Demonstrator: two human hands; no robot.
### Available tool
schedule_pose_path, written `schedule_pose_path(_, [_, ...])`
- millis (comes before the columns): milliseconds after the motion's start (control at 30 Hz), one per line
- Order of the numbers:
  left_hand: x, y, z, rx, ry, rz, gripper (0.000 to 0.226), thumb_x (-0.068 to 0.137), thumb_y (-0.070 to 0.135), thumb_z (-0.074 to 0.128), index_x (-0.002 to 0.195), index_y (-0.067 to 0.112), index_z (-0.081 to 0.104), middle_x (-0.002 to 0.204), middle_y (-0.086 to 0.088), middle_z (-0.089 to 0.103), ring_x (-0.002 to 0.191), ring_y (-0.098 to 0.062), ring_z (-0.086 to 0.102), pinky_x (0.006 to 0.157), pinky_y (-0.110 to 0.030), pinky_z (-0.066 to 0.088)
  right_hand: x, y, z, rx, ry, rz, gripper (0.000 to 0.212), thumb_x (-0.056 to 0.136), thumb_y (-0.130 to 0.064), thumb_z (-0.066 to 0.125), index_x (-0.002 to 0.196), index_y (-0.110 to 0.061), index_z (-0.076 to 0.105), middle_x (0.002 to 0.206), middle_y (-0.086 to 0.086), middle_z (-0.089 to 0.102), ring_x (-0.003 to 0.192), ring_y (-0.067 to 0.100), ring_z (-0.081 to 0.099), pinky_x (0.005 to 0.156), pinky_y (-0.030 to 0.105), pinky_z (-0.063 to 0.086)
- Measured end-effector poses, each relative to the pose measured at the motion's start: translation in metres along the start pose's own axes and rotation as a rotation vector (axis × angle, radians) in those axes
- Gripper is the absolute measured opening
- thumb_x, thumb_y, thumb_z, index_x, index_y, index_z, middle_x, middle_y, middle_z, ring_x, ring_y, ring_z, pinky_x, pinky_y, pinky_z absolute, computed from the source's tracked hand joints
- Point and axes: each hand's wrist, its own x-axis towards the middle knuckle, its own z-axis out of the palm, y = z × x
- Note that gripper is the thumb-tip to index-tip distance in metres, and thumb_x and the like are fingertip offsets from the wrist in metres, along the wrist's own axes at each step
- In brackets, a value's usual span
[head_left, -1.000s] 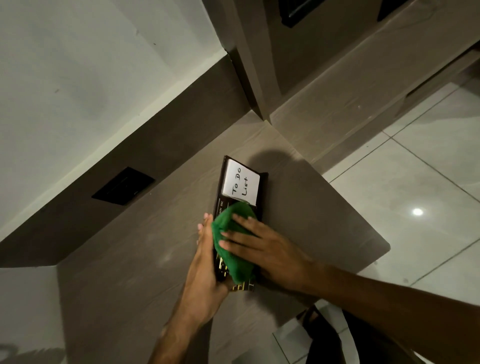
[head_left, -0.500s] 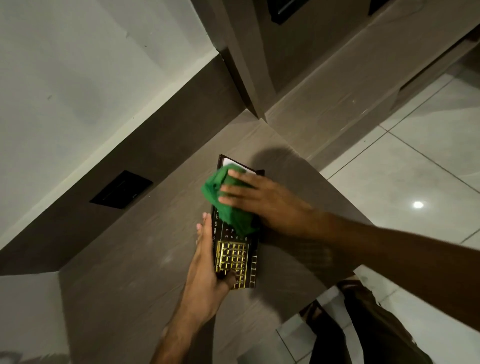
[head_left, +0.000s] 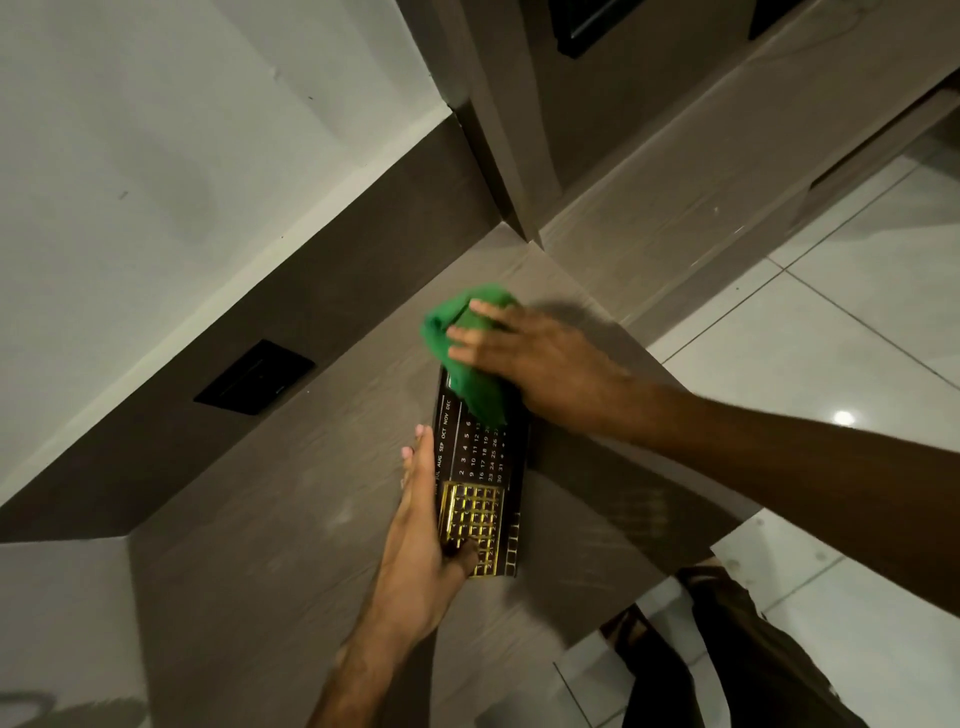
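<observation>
Right hand (head_left: 540, 358): fingers straight and spread, palm down, pressing the green cloth (head_left: 470, 382) flat. Nothing is clenched and the cloth is pinned, not gripped. Cloth is bunched under the fingertips and overhangs the far end of the calendar board (head_left: 488, 457), with part of it on the desk top (head_left: 291, 519) beyond.

Left hand (head_left: 421, 545): laid along the board's left long edge with fingers extended, not wrapped. The thumb crosses onto the face over the gold grid at the near end. It's a brace, not a grasp.

Board lies flat on the desk near the front-right corner, long axis running away from the person. Month names and a date grid show mid-face; the far end is hidden under the cloth.

Handling, as a judgement:
- Board: rigid, thin, probably light, glossy face. Likely to skate on the smooth desk under a wipe stroke, hence the side brace. To lift it, pinch the 2 long edges; stay off the gold grid, which may be raised or loose parts.
- Cloth: soft, limp, light, no fixed shape. A flat palm suffices for wiping; to carry it, bunch it in the fist.

Further out: a black socket plate (head_left: 254, 376) in the upstand to the left and pale floor tiles (head_left: 831, 338) to the right.
</observation>
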Motion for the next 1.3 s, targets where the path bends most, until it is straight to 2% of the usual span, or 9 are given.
schedule_pose_path(133, [0.001,0.000,0.000,-0.007,0.000,-0.013,0.131,0.074,-0.001,0.076,0.141,0.054,-0.022,0.156,0.018,-0.010,0.149,-0.009,-0.011,0.120,-0.044,0.002,0.014,0.007,-0.006,0.000,0.026,0.131,0.074,0.078,-0.005,0.068,0.145,-0.019,0.040,0.154,0.001,0.036,0.146,0.026,0.017,0.116,0.046,0.019])
schedule_pose_path(333, [0.000,0.000,0.000,-0.006,0.008,0.006,0.127,0.073,-0.001,0.076,0.143,0.049,-0.017,0.157,0.019,-0.009,0.149,-0.008,-0.010,0.123,-0.044,0.003,-0.024,-0.044,0.017,0.007,-0.068,-0.098,0.068,0.077,-0.013,0.055,0.144,-0.018,0.043,0.152,0.004,0.040,0.144,0.033,0.024,0.112,0.050,0.025])
schedule_pose_path(500, [0.000,0.000,-0.002,-0.049,0.015,-0.019,0.124,0.074,-0.006,0.073,0.141,0.053,-0.013,0.156,0.021,-0.009,0.150,-0.012,-0.011,0.122,-0.053,0.006,-0.004,-0.021,0.005,0.035,-0.035,0.117,0.074,0.081,-0.010,0.059,0.150,-0.018,0.032,0.158,0.001,0.028,0.148,0.027,0.011,0.114,0.047,0.020])
schedule_pose_path(600, [0.002,0.000,-0.001,-0.088,0.029,-0.021,0.120,0.074,-0.008,0.072,0.144,0.051,-0.006,0.159,0.021,-0.008,0.150,-0.011,-0.011,0.122,-0.053,0.006,-0.015,-0.044,0.009,0.070,-0.023,0.103,0.075,0.076,-0.007,0.066,0.146,-0.015,0.039,0.155,0.005,0.035,0.146,0.032,0.018,0.112,0.050,0.023])
schedule_pose_path(767, [0.003,-0.003,0.001,-0.123,0.049,0.003,0.109,0.075,-0.001,0.077,0.155,0.027,0.008,0.165,0.006,-0.002,0.151,-0.015,-0.008,0.124,-0.045,0.007,-0.056,-0.090,0.026,0.148,-0.085,0.047,0.065,0.081,-0.021,0.043,0.145,-0.014,0.041,0.154,0.005,0.036,0.145,0.031,0.023,0.110,0.048,0.030])
schedule_pose_path(900, [0.000,-0.007,-0.004,-0.109,0.024,0.005,0.116,0.072,0.002,0.080,0.154,0.034,0.005,0.163,0.015,-0.007,0.150,-0.012,-0.010,0.119,-0.038,0.003,-0.056,-0.088,0.024,0.167,-0.138,0.108,0.069,0.083,-0.026,0.029,0.151,-0.016,0.029,0.160,0.002,0.022,0.148,0.027,0.009,0.114,0.046,0.022])
schedule_pose_path(1000, [-0.009,-0.014,-0.009,-0.144,0.024,-0.039,0.117,0.071,0.000,0.079,0.153,0.037,0.004,0.160,0.023,-0.004,0.150,-0.007,-0.008,0.121,-0.045,0.005,-0.055,-0.088,0.023,0.168,-0.138,0.138,0.068,0.085,-0.025,0.035,0.152,-0.017,0.026,0.161,0.002,0.020,0.148,0.026,0.007,0.115,0.046,0.020])
schedule_pose_path(1133, [-0.021,-0.017,-0.005,-0.234,0.011,-0.067,0.110,0.073,-0.005,0.075,0.150,0.036,0.008,0.153,0.033,0.001,0.151,-0.011,-0.004,0.123,-0.055,0.013,-0.061,-0.102,0.033,0.124,-0.116,0.100,0.075,0.084,-0.022,0.062,0.151,-0.018,0.029,0.160,0.002,0.024,0.148,0.027,0.010,0.113,0.046,0.025])
schedule_pose_path(1300, [-0.022,-0.016,-0.004,-0.351,-0.005,-0.043,0.100,0.075,-0.006,0.074,0.149,0.036,0.022,0.163,0.001,0.021,0.151,-0.028,0.018,0.116,-0.062,0.028,-0.072,-0.122,0.048,0.102,-0.115,0.001,0.077,0.077,-0.025,0.070,0.146,-0.017,0.037,0.156,0.003,0.033,0.146,0.028,0.019,0.106,0.047,0.034])
